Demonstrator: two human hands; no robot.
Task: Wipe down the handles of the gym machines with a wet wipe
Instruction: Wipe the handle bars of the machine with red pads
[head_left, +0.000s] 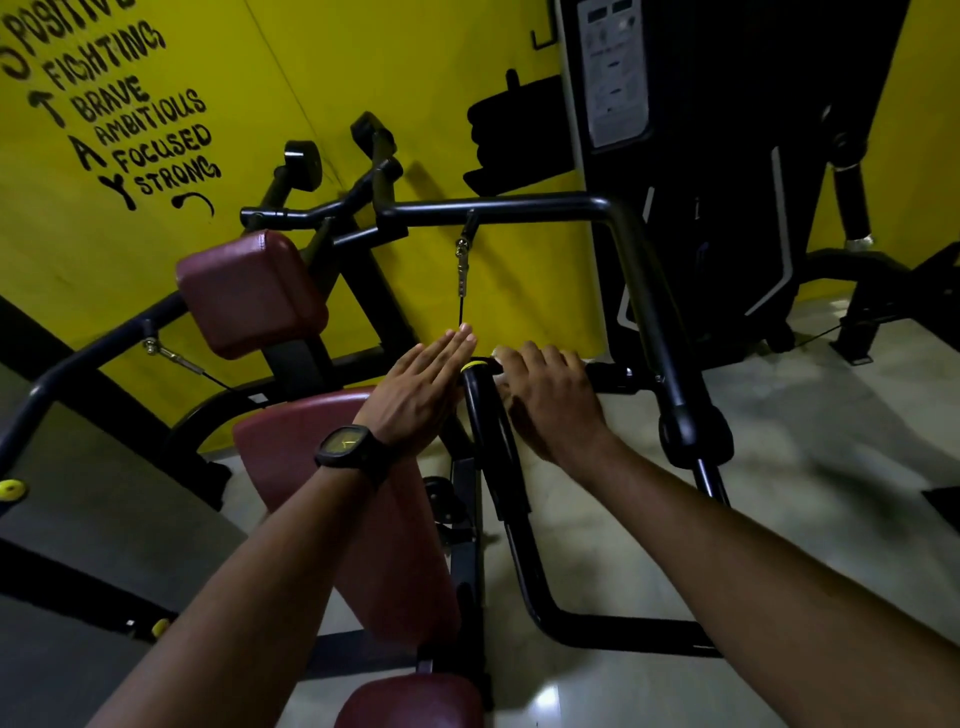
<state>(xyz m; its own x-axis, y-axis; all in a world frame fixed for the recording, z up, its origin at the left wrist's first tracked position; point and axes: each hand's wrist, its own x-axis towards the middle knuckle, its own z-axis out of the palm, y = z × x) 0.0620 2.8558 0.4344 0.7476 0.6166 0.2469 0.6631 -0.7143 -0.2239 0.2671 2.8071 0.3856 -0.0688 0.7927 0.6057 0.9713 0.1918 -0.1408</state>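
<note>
- Curling over the top of the black handle (487, 421), the right hand (550, 402) is bunching its fingers round a pale scrap that is just peeping out at the fingertips (the wet wipe (500, 354), by my reckoning).
- The left hand (423, 387) is hovering just beside the handle's yellow end cap (469, 367), fingers straight and pressed together, gripping nothing; whether it is touching the grip, I cannot tell.
- The wipe is sitting right at the handle's upper end, so the long black grip below it is looking like work yet to be done.
- Nothing is showing whether any handle is already clean; no wet sheen is readable in this dim light.
- The far handles (383, 175) by the yellow wall (291, 67) are waiting well apart from both hands, so I am judging the job early, midway at best.
- The maroon seat pad (410, 566) is lying under the left forearm.
</note>
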